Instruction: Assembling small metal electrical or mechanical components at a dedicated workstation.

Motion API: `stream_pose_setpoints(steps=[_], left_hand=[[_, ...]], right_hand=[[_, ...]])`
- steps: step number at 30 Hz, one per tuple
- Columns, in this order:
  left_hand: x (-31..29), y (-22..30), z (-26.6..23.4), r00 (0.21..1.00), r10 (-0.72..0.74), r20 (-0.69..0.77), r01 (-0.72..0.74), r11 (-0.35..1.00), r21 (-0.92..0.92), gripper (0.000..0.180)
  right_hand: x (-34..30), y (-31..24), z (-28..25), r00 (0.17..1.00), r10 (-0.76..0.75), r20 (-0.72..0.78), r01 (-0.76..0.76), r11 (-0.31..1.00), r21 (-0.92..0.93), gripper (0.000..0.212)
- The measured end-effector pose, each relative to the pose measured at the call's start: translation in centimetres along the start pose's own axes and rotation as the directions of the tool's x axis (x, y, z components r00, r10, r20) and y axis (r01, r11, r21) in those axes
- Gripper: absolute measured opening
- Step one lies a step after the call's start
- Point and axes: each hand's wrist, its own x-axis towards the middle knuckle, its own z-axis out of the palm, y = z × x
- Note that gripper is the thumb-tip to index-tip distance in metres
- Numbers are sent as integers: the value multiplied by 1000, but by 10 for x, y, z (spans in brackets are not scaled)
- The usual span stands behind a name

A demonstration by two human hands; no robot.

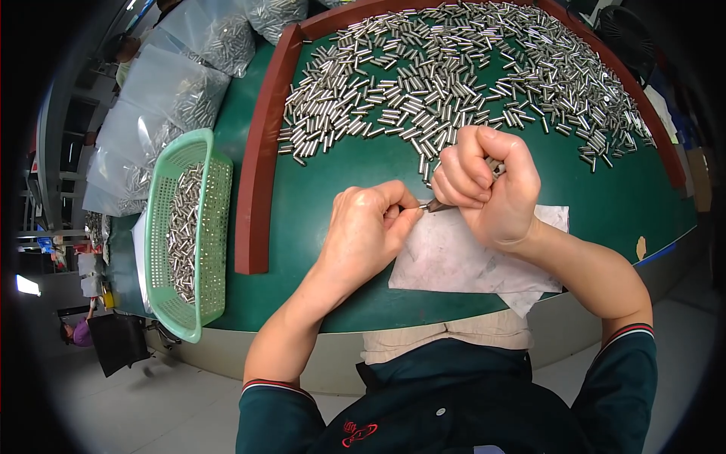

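My left hand (359, 231) is closed in a pinch on a small metal pin (424, 206), whose end shows just past the fingertips. Against that end rests the dark, pointed tip of a hand tool (437, 205). My right hand (491, 185) grips this tool in a fist, and most of it is hidden by the fingers, so its exact kind cannot be made out. Beneath both hands lies a stained whitish cloth (469, 261) on the green tabletop (318, 204). Beyond my hands, many loose metal pins (423, 83) are spread over the table.
A dark red raised border (261, 181) surrounds the pins. To the left stands a pale green plastic basket (214, 250) with more pins inside. Clear plastic bags (162, 87) of metal parts sit at the far left. A black fan (624, 34) stands at the far right.
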Motion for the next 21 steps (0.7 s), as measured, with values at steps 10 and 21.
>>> stream_pose_setpoints(steps=[10, 21], left_hand=[[2, 2, -1, 1000, 2, 28, -1, 999, -50, 5], [5, -14, -11, 993, -121, 4, 107, 864, -491, 11]], right_hand=[[-3, 8, 1, 998, -50, 34, 53, 995, -84, 37], [-6, 1, 1, 998, -57, 38, 56, 998, 29, 35]])
